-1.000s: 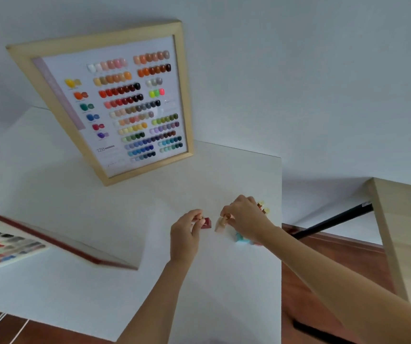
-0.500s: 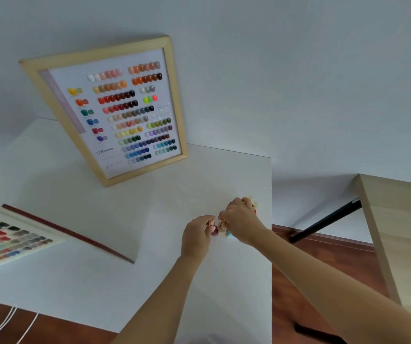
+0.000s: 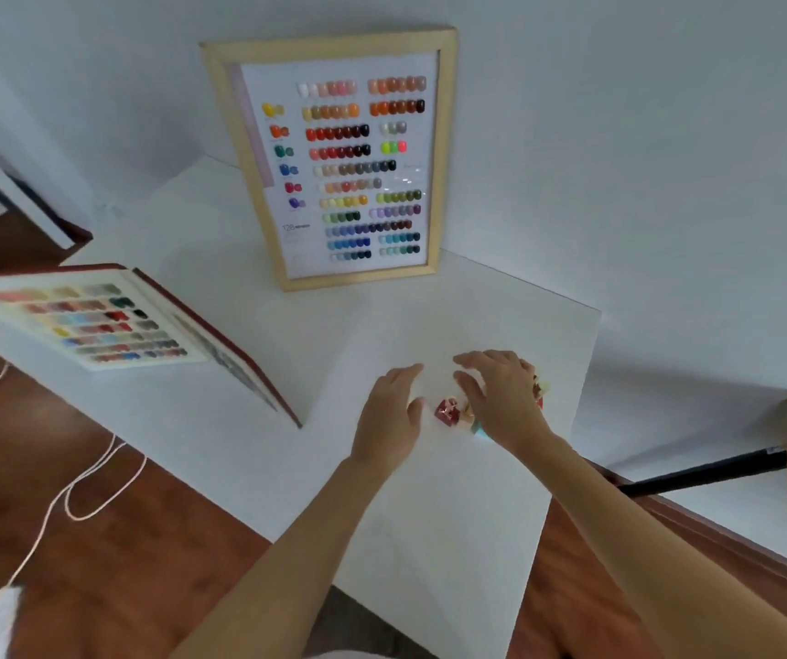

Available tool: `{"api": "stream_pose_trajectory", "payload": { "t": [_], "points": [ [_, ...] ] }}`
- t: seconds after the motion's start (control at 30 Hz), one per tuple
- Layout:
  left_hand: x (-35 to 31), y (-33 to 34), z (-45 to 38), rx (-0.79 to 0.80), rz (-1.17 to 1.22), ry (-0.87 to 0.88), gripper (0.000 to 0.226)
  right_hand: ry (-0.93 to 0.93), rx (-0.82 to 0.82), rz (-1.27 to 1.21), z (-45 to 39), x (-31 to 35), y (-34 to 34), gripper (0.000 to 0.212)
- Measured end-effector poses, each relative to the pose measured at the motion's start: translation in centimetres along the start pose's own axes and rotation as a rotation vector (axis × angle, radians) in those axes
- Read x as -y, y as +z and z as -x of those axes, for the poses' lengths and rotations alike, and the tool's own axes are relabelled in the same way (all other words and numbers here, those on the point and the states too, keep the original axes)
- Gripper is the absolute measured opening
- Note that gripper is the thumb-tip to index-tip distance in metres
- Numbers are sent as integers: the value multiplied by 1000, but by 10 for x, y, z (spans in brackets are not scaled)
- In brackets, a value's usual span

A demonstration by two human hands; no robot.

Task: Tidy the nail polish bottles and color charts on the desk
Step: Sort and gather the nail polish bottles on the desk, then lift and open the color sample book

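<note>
Hands, left hand [image 3: 394, 411] and right hand [image 3: 501, 397], hover open-fingered beside red bottle [image 3: 446, 411].

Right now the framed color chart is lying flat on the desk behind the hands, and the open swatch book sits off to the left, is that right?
Not quite. In the head view the framed color chart stands upright against the wall at the back of the desk, not flat. The rest holds: it is behind the left hand and right hand, and the open swatch book sits off to the left.
</note>
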State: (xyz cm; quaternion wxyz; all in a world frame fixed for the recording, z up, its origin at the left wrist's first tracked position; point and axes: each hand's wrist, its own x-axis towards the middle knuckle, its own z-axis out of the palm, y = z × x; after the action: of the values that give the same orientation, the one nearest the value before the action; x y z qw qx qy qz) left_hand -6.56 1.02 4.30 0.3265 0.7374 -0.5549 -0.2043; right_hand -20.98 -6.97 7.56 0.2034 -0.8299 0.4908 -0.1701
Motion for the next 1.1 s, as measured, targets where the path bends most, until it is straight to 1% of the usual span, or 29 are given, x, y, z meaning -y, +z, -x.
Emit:
{"api": "stream_pose_trajectory", "payload": {
  "t": [0.17, 0.3, 0.4, 0.53, 0.63, 0.73, 0.8, 0.9, 1.0, 1.1],
  "points": [
    [7, -56, 25, -116, 70, 54, 41, -17, -3, -172, -1, 44, 2, 24],
    [33, -111, 48, -188, 89, 68, 37, -47, 21, -222, 7, 83, 10, 23],
    [61, -160, 64, -279, 99, 107, 31, -71, -15, -234, 11, 117, 21, 24],
    [108, -229, 80, -384, 61, 150, 24, -102, -48, -291, 23, 171, 44, 35],
    [145, -277, 84, -466, -14, 162, 23, -65, -63, -362, 31, 206, 60, 47],
    [179, -317, 78, -528, -91, 92, 28, -20, -82, -359, 30, 231, 69, 43],
    [198, -339, 71, -545, -126, 34, 34, -13, -92, -330, 28, 243, 71, 38],
    [219, -361, 57, -527, -157, -11, 44, -13, -91, -286, 25, 252, 73, 34],
    [236, -375, 38, -483, -220, -31, 53, -8, -85, -241, 20, 250, 76, 30],
    [250, -385, 16, -418, -250, -39, 54, -42, -83, -216, 14, 247, 79, 26]
  ]
}}
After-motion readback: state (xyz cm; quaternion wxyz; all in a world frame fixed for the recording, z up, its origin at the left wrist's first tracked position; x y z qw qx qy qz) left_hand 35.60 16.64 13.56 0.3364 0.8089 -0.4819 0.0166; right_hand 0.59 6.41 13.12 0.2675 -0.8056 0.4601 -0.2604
